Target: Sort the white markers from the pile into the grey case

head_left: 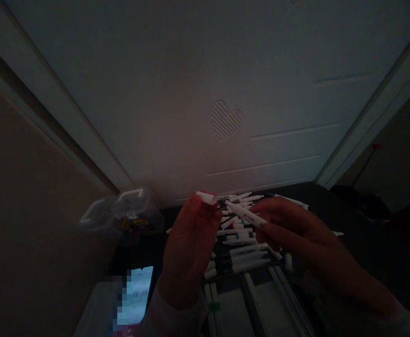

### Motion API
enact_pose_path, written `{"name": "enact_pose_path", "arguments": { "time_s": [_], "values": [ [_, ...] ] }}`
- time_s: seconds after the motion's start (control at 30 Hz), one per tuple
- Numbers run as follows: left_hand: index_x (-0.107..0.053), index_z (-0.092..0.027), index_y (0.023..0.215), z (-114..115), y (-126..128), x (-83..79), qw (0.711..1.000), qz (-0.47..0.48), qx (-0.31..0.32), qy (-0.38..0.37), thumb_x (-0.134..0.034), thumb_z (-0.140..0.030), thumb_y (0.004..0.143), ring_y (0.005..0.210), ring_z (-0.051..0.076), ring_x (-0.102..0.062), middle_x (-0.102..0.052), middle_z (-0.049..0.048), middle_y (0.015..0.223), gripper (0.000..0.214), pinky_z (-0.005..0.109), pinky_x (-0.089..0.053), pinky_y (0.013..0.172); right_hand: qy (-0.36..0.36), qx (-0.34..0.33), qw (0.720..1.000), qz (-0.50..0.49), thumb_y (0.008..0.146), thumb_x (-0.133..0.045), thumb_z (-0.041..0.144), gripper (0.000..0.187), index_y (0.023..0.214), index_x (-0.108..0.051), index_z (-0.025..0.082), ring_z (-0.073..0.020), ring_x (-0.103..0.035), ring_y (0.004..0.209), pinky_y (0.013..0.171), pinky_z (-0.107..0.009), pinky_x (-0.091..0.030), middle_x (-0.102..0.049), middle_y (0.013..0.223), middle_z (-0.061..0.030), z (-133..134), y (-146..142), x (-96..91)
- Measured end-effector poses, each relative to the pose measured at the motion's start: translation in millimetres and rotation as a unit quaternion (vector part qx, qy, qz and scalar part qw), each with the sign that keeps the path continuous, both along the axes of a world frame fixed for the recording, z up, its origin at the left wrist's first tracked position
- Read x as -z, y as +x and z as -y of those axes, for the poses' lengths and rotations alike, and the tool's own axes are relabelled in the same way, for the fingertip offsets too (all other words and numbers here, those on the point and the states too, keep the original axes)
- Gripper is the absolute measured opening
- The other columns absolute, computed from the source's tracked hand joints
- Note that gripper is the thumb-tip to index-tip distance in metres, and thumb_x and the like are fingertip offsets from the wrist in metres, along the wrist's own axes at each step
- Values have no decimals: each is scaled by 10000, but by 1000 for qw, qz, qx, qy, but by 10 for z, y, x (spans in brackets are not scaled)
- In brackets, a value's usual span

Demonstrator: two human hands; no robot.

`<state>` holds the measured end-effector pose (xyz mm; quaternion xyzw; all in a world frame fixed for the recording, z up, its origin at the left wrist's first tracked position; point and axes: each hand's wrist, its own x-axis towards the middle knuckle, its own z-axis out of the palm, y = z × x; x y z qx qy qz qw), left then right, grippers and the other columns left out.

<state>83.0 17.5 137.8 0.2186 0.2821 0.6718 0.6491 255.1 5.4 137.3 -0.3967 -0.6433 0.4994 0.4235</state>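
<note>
Looking down from the head view, the only one we have, we find the relation that matters in the gap between our two hands. Our left hand (191, 243) pinches a small white cap (206, 198) between thumb and fingers; our right hand (299, 229) grasps a white marker (247, 215) by its rear part, thumb along the near side and fingers behind. The marker's long axis slants, its narrow tip up and to the left, its rear down and to the right in our grip. That tip lies just to the right of the cap, apart from it, with the cap's wider end turned toward it. Our left fingers are the nearer ones to the tip.

Below and behind both hands, many loose markers (242, 234) lie mostly crosswise on a dark tabletop (326, 206), close to a pale panel with a heart relief (226, 120).

As for containers, we see a clear plastic box (129, 203) with pale handles at the left; the light is so poor that we cannot tell whether its coloured patch (138, 225) is a label or contents. Nearest us stands a rack (250, 290) of pale bars, and left of it a lit phone (138, 290).
</note>
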Motion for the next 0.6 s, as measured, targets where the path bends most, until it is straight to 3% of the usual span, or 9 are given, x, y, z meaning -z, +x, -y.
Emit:
{"name": "enact_pose_path", "arguments": {
  "time_s": [0.17, 0.43, 0.6],
  "values": [
    [-544, -206, 725, -3, 6, -13, 1000, 0, -3, 6, -605, -211, 702, 706, 69, -579, -600, -60, 703, 65, 195, -476, 665, 11, -17, 1000, 21, 815, -517, 338, 220, 1020, -544, 263, -86, -524, 704, 587, -177, -394, -594, 835, 0, -12, 10, -8],
    [-507, -204, 766, -1, 31, 35, 990, -134, -26, 42, -555, -250, 716, 700, 88, -568, -586, -33, 718, 84, 233, -474, 702, 9, -9, 999, 32, 808, -523, 348, 227, 1011, -555, 251, -90, -527, 699, 576, -180, -399, -589, 846, -7, 0, 17, -23],
    [-572, -184, 710, 12, 48, 47, 986, -139, -59, 64, -655, -204, 640, 598, 59, -562, -608, -52, 637, 111, 166, -472, 599, 23, 0, 1000, 21, 790, -548, 328, 204, 968, -599, 244, -104, -549, 776, 628, -183, -419, -607, 884, -9, -26, 17, -58]
  ]
}}
